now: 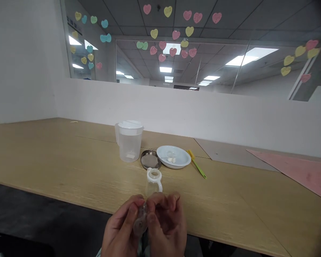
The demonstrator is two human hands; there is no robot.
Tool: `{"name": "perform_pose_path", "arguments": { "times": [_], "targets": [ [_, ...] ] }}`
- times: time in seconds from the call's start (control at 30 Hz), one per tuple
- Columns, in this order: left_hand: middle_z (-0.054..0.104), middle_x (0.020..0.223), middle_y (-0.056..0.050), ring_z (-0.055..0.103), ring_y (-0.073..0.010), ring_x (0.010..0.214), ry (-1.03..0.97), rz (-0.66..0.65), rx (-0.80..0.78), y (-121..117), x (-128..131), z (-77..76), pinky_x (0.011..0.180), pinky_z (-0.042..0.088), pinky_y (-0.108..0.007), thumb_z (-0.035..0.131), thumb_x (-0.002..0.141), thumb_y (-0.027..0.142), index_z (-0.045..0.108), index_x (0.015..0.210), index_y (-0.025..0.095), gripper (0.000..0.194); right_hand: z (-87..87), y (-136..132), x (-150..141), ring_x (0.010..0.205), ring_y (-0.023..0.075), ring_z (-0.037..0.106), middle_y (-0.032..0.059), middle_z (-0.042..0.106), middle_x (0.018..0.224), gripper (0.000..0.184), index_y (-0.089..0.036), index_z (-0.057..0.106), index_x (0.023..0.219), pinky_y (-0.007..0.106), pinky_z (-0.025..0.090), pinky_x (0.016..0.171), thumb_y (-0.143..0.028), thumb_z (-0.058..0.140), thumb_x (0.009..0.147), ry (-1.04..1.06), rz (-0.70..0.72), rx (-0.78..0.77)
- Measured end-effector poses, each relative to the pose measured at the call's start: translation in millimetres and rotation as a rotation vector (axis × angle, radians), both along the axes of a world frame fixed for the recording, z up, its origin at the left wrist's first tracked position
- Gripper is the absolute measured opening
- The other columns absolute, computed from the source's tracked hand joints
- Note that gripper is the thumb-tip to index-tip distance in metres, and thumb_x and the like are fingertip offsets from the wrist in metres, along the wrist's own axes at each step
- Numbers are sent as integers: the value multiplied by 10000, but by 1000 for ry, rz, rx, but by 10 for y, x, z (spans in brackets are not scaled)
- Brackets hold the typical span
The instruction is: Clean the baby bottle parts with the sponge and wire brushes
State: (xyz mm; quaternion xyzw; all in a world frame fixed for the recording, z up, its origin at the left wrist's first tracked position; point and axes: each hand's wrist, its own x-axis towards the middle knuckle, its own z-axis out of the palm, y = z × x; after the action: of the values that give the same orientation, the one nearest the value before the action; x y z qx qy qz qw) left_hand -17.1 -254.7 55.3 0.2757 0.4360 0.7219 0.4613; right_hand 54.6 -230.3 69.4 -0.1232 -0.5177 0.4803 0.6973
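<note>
Close to me, above the table's front edge, my left hand [124, 223] pinches a small clear piece shaped like a bottle nipple [140, 224]. My right hand [167, 223] is closed at the other side of it, thumb and bent fingers against its edge; the fingers partly hide it. Just beyond my fingertips a clear small bottle [151, 186] with a white collar and handle stands upright, its mouth uncovered. Behind it are a round metal dish [150, 160] and a white plate [182, 161] bearing a clear domed part and a small white piece.
A translucent pitcher [130, 144] with a white lid stands back left. Right of the plate lies a brush [197, 165] with yellow bristles and a green handle. A grey sheet [230, 154] and a pink sheet [302, 169] cover the table's right. A white wall [163, 109] rises behind.
</note>
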Motion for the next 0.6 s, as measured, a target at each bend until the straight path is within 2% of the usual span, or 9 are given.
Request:
{"name": "perform_pose_path", "arguments": {
  "times": [0.13,0.23,0.3,0.43,0.53,0.6],
  "targets": [
    [673,760,-66,634,-234,742,-120,-35,1,46,-22,13,651,541,-322,752,479,513,660,721,148,447,-12,38,-17,532,71,457,-57,468,662,339,-237,247,746,184,395,490,-273,582,774,117,199,-57],
    [644,660,-33,621,-196,693,-183,-6,0,70,-31,48,646,539,-290,785,448,450,639,660,149,396,-36,61,-32,526,69,436,-52,457,669,297,-234,277,747,191,395,493,-280,568,788,159,216,-61],
    [641,665,-21,613,-178,669,-191,-7,-12,68,-31,70,616,534,-266,792,454,415,640,682,152,380,-54,72,-36,540,79,448,-38,465,682,238,-232,319,749,197,403,491,-253,550,798,141,139,-15],
    [660,753,-20,618,-184,705,-112,32,-17,21,-30,76,600,526,-250,756,534,422,648,782,164,374,-81,43,-44,622,122,508,10,504,704,85,-218,496,766,221,437,524,-160,558,772,-14,-144,116],
    [664,797,-26,620,-205,772,17,111,18,-24,-46,65,635,526,-258,710,587,477,650,778,166,370,-77,-30,-58,680,151,530,41,531,743,124,-220,612,762,249,451,567,-104,588,724,-145,-332,139],
    [664,824,-36,610,-222,835,131,166,67,-49,-60,70,688,521,-265,683,611,506,652,732,159,368,-67,-72,-59,711,167,539,57,543,783,164,-230,651,779,270,457,589,-92,596,709,-193,-378,127]
  ]
}}
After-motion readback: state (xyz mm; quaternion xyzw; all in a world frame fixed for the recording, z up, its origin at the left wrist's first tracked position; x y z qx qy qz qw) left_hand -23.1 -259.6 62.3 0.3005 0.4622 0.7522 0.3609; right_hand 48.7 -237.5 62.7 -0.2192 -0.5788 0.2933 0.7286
